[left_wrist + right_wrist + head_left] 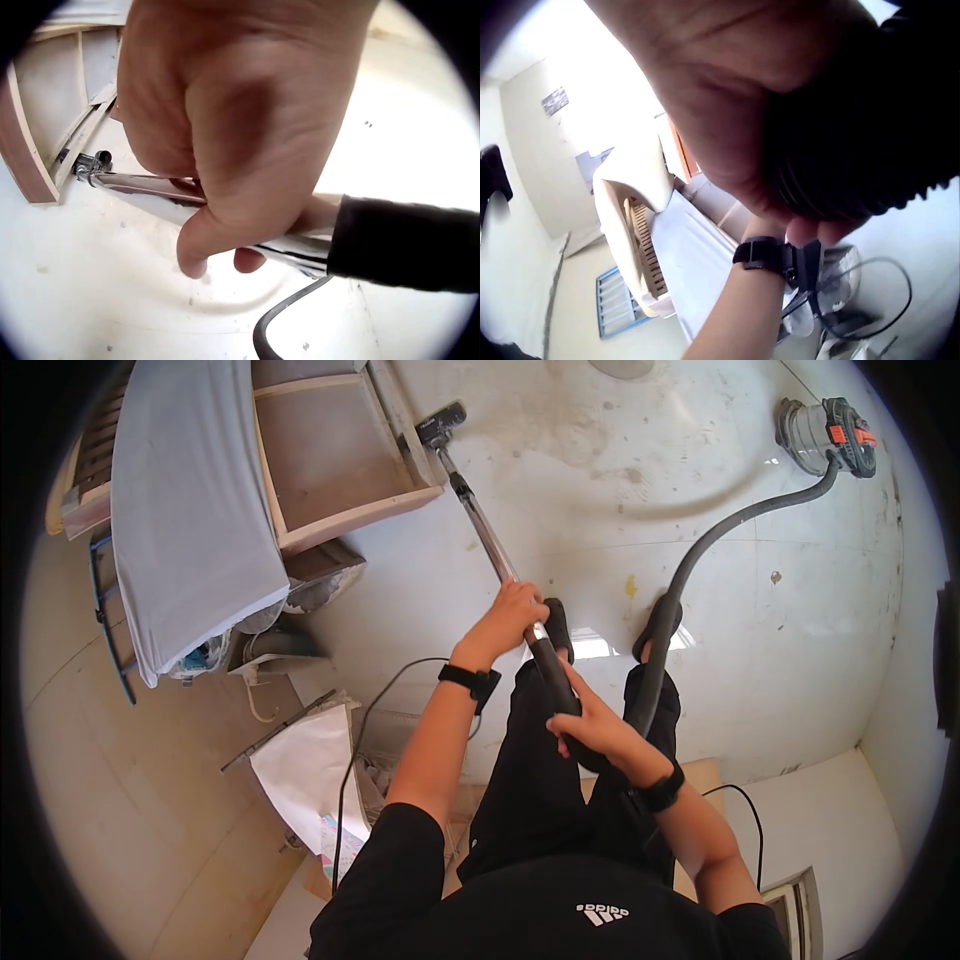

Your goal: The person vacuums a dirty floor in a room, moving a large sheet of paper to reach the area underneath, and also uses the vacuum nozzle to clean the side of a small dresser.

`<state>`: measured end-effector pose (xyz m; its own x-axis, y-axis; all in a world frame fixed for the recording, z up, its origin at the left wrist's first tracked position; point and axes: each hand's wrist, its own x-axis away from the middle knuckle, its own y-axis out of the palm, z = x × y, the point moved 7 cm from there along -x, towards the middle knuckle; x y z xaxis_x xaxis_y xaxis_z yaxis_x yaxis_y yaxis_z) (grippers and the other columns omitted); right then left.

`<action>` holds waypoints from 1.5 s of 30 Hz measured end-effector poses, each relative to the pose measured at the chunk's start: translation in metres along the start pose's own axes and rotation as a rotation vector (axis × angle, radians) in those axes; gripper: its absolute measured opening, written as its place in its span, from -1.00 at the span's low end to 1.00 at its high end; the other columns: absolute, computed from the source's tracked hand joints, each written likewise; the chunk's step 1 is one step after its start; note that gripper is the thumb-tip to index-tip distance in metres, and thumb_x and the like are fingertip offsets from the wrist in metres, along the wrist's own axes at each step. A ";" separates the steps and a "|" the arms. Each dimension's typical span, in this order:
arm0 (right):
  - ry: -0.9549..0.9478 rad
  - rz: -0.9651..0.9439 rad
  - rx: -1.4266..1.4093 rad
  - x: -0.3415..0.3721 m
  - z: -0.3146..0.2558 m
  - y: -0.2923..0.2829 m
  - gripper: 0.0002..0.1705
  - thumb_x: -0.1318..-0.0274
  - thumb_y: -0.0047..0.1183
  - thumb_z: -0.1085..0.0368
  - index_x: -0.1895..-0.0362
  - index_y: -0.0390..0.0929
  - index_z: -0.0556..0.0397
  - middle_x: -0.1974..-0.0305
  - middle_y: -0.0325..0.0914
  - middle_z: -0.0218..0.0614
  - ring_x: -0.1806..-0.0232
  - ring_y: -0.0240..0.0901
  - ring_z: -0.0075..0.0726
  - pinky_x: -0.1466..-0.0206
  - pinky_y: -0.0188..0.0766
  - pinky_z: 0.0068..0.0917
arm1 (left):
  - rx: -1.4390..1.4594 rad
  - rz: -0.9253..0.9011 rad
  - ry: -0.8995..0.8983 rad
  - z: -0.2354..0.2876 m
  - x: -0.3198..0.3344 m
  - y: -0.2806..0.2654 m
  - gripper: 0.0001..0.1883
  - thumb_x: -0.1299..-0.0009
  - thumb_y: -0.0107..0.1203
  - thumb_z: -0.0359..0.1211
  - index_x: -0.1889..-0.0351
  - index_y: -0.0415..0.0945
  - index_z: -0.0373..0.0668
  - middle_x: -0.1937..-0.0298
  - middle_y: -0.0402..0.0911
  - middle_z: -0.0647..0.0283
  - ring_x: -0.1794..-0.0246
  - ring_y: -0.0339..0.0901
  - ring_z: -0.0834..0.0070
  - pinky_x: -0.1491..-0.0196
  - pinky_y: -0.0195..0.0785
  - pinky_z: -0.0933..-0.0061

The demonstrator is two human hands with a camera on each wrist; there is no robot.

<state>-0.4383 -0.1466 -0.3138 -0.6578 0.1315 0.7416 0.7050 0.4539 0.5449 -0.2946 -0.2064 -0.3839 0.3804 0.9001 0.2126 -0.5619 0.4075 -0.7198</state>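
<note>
A vacuum cleaner's chrome tube [485, 538] slants from the hands toward the upper left. At its far end the black floor head [441, 424] lies on the floor beside a wooden frame. My left hand [508, 618] grips the tube, its fingers wrapped round the metal just ahead of the black handle [553, 680]. In the left wrist view, that hand's thumb and a fingertip show below the tube. Farther back, my right hand [600, 728] holds the black handle. The ribbed hose [690, 565] runs from there to the vacuum's canister [812, 438].
The wooden frame [350, 520] stands close beside the floor head. Grey cloth [195, 530] drapes over furniture at the left. A black cable [348, 775] hangs near the left arm, by a white sheet [300, 765]. Walls bound the floor at the right.
</note>
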 end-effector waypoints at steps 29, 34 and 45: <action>0.099 0.238 0.419 0.057 0.019 -0.011 -0.02 0.22 -0.04 0.44 -0.40 -0.10 -0.23 0.66 0.40 -0.27 0.67 0.45 -0.36 0.50 0.44 -0.47 | 0.073 0.156 0.053 0.042 0.016 0.041 -0.81 0.09 0.11 -0.55 0.51 0.45 -0.08 0.20 0.41 0.23 -0.04 0.30 0.20 -0.24 -0.07 -0.01; 0.147 0.291 0.322 0.096 0.039 -0.004 0.00 0.24 -0.04 0.48 -0.40 -0.09 -0.24 0.59 0.42 -0.28 0.66 0.45 -0.38 0.50 0.43 -0.48 | 0.166 -0.011 0.077 0.081 0.029 0.062 -0.74 0.11 0.11 -0.62 0.52 0.41 -0.04 0.05 0.36 0.30 -0.25 0.13 0.18 -0.27 -0.20 -0.27; -0.088 0.342 0.193 0.001 -0.007 -0.002 -0.12 0.17 -0.04 0.50 -0.36 0.02 -0.03 0.49 0.35 -0.31 0.72 0.32 -0.47 0.62 0.30 -0.55 | 0.027 0.214 0.041 -0.012 -0.004 -0.002 -0.79 0.13 0.14 -0.53 0.52 0.44 -0.06 -0.01 0.37 0.16 -0.23 0.12 0.04 -0.27 -0.16 -0.09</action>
<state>-0.4388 -0.1537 -0.3113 -0.4198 0.3745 0.8267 0.8301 0.5268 0.1829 -0.2863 -0.2126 -0.3912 0.2794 0.9597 0.0296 -0.6522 0.2123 -0.7277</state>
